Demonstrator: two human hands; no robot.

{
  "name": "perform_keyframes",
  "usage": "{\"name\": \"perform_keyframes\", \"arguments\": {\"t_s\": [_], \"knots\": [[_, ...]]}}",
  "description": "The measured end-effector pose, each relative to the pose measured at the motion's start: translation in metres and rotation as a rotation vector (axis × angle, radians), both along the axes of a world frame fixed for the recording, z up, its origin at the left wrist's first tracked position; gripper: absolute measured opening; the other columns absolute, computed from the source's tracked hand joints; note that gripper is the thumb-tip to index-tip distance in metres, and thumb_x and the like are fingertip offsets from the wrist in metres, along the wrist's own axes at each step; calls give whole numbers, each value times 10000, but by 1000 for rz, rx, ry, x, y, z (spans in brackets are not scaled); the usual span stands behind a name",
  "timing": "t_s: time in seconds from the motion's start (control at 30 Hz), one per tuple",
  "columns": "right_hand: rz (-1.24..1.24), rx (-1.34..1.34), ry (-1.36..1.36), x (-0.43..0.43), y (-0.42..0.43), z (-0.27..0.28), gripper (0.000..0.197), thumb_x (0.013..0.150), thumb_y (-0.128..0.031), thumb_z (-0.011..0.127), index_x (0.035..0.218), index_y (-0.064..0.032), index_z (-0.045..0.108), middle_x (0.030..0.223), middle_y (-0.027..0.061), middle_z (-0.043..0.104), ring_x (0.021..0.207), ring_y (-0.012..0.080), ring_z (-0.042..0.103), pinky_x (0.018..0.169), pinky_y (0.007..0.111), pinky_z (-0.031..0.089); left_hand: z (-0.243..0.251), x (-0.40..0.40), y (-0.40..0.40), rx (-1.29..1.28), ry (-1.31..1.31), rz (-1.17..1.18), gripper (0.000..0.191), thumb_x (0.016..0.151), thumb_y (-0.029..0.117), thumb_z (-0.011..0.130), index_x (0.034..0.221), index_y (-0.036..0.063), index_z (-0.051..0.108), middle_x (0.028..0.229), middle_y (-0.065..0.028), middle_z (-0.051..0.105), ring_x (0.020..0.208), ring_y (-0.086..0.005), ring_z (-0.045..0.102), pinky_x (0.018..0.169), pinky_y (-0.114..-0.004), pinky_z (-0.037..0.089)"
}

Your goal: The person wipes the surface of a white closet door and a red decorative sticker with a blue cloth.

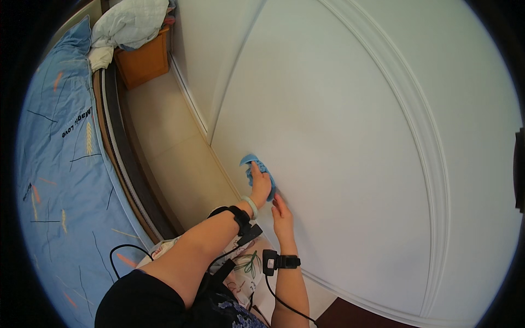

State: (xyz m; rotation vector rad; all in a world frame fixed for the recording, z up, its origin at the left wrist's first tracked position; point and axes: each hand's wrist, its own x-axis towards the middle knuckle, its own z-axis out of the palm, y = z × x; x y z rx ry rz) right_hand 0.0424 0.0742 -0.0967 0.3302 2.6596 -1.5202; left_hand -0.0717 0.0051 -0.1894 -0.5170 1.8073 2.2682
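A bunched blue cloth [249, 160] lies against the lower part of a large white door panel [328, 123]. My left hand [261, 186] grips it and presses it to the panel, with a pale bangle [251, 206] and a black strap [241, 219] on that arm. Just below and to the right is my right hand [283, 217], its thumb and fingers apart, holding nothing. Its fingertips are close to the cloth's lower end; whether they touch the panel I cannot tell. Another black strap with a small box [269, 262] circles the right wrist, trailing a cable.
Along the left runs a bed with blue patterned bedding [61, 164]. A strip of tiled floor [176, 156] separates it from the panel. White quilted bedding [127, 22] rests on a wooden cabinet [143, 59] at the far end. A raised moulding [434, 164] curves down the right.
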Motion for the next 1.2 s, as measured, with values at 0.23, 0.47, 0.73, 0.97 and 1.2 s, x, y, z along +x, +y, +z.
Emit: {"name": "perform_keyframes", "arguments": {"t_s": [0.23, 0.47, 0.73, 0.97, 1.2], "knots": [[-113, 44, -35, 22, 33, 15, 335, 905, -67, 547, 1239, -61, 579, 1132, 173, 645, 1015, 231, 633, 873, 313, 482, 12, -6, -4, 345, -471, -39, 655, 935, 90, 386, 1501, 98, 57, 1439, -160, 323, 1124, -260, 459, 952, -368, 386], [-133, -104, -61, 12, 20, 20, 296, 921, -74, 544, 1209, -39, 600, 1108, 132, 659, 1018, 182, 621, 888, 295, 469, 22, -23, -26, 346, -69, 139, 736, 885, 57, 511, 1485, 79, 85, 1232, -163, 493, 1004, -225, 510, 850, -311, 439], [-105, -146, 23, 1, 12, 43, 277, 932, -68, 531, 1191, -4, 604, 1103, 127, 661, 1040, 184, 615, 914, 293, 460, 96, -31, -31, 42, 174, -28, 704, 877, 57, 400, 1479, 5, 39, 1531, -271, 39, 1431, -372, 57, 1143, -367, 129], [-98, -84, -13, -7, 0, 52, 277, 931, -52, 521, 1187, 23, 594, 1139, 121, 645, 1064, 193, 607, 932, 293, 451, 43, -41, -25, -122, 68, 42, 692, 886, 34, 365, 1488, 29, 23, 1539, -244, 24, 1419, -396, 90, 1132, -369, 175], [-90, 108, 75, -5, 13, 37, 259, 907, -58, 554, 1150, 8, 615, 1090, 154, 661, 1004, 214, 633, 889, 306, 477, 0, -65, -42, 13, -393, 21, 668, 920, 22, 381, 1500, 97, 58, 1557, -127, 46, 1324, -315, 331, 1031, -355, 345]]}}
